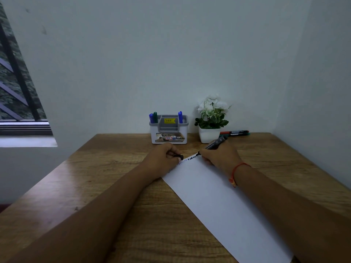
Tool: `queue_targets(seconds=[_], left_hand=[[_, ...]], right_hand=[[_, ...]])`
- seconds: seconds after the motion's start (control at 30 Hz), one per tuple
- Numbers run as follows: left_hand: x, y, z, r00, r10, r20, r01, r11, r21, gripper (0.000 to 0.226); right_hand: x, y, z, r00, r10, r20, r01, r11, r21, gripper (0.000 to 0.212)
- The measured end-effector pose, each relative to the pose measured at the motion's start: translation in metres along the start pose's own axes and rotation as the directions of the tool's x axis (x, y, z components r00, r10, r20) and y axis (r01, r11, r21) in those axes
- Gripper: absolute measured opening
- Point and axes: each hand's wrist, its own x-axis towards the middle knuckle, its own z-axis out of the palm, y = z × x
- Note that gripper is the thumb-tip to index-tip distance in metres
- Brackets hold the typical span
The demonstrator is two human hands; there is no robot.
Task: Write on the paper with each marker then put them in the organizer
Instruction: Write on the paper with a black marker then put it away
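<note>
The person's right hand (218, 156) grips a dark-barrelled black marker (216, 142) in a writing hold. Its tip touches the far end of a long white sheet of paper (218, 196) that lies slanted on the brown wood-grain counter (114, 177). The left hand (163, 158) rests on the sheet's far left corner, its fingers curled round the marker's small black cap (180, 157). A short run of black letters (191, 158) sits just beside the tip. Fainter bluish writing (182, 162) lies further left along the same edge; both are too small to read. Against the wall at the back stands a white plastic organizer with a grey insert (169, 138). A blue marker (151, 118) and a green marker (155, 117) stand in its left compartment, and a second blue marker (180, 117) stands in its right one. Just beside the organizer is a white pot of white flowers (209, 134), and behind the pot a red-ended marker (226, 132) and a green-ended marker (245, 134) lie close together on the counter. Judging from this layout, the task looks roughly halfway done. Three markers appear to be finished and stowed, and the black one is mid-stroke and will then need capping and placing in the organizer. The two lying behind the pot seem not yet used.
</note>
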Motion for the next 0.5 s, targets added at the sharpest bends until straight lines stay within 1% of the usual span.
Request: queue_targets(seconds=[0.17,0.33,0.5], left_hand=[[0.0,0.0011,-0.0001,1.0,-0.003,0.008,0.003,1.0,-0.005,0.018],[-0.0005,0.0015,0.0,1.0,0.001,0.0,-0.001,1.0,0.001,0.019],[-0.0006,0.0011,-0.0003,1.0,-0.002,0.005,0.002,1.0,-0.003,0.019]], right_hand=[[-0.0017,-0.0019,-0.0011,1.0,-0.002,0.002,0.002,1.0,-0.026,0.023],[-0.0021,-0.0026,-0.0016,1.0,0.02,-0.003,-0.02,1.0,-0.013,0.017],[-0.0027,-0.002,-0.0012,1.0,0.02,-0.02,-0.021,1.0,-0.018,0.023]])
